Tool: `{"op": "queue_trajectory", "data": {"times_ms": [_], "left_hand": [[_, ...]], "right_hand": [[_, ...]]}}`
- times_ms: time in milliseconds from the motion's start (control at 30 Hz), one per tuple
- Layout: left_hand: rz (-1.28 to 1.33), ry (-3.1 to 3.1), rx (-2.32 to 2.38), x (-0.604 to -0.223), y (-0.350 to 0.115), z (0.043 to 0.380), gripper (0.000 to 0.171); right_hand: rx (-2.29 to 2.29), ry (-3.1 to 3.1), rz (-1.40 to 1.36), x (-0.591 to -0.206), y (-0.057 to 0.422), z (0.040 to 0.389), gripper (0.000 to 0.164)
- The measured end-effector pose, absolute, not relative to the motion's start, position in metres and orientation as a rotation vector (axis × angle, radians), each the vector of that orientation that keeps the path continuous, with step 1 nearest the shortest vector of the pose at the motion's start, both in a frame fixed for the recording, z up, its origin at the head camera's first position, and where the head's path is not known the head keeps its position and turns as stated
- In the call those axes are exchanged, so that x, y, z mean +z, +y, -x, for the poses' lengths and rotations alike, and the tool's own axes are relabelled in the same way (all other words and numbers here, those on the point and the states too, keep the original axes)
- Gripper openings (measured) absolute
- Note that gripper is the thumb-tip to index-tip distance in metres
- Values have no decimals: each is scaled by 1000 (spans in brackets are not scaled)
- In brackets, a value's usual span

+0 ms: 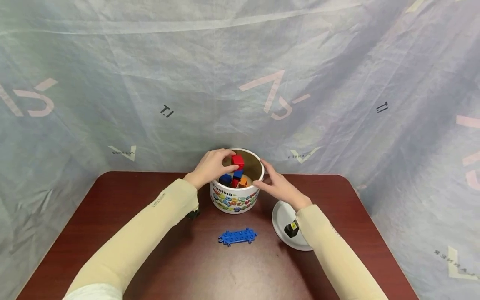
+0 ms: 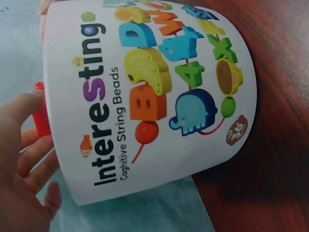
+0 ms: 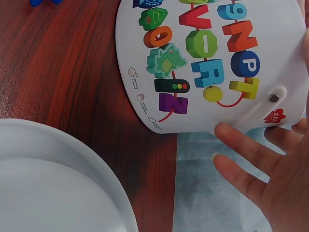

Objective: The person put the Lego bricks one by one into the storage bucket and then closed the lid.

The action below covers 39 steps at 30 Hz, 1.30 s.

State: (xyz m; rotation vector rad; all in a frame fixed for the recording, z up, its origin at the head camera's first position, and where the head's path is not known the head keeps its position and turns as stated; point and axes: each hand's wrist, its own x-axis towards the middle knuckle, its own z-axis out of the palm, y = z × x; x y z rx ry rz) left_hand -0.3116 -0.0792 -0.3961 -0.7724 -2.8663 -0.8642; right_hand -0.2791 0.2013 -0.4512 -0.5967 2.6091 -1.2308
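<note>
In the head view my left hand (image 1: 212, 165) pinches a red toy brick (image 1: 238, 161) between thumb and fingers, over the mouth of a white bucket (image 1: 234, 204) printed with colourful letters and animals. The left wrist view shows the red brick (image 2: 42, 110) at the bucket's rim. Blue, red and orange bricks lie inside; a blue brick (image 1: 238, 174) appears right under the held one. My right hand (image 1: 279, 187) rests against the bucket's right side, fingers spread and fairly straight, as the right wrist view also shows.
A blue wheel-less vehicle base (image 1: 238, 236) with studs lies on the dark red table (image 1: 180, 266). To the right, a white lid (image 1: 278, 221) bears a black brick piece (image 1: 291, 228) with yellow on it. A dark object (image 1: 193, 213) sits partly behind the left sleeve. A grey cloth backs the table.
</note>
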Motion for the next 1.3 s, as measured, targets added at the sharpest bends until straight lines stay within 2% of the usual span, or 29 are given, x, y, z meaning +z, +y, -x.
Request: {"op": "queue_trajectory", "data": {"times_ms": [533, 967, 1300], "left_hand": [[794, -2826, -965, -405, -93, 299, 42], [903, -2567, -1114, -405, -93, 254, 30], [984, -2497, -1011, -413, -97, 216, 31]], "right_hand": [[-1223, 2610, 575, -453, 201, 278, 97], [-1240, 2606, 588, -452, 202, 279, 97], [-1239, 2608, 588, -451, 201, 277, 96]]}}
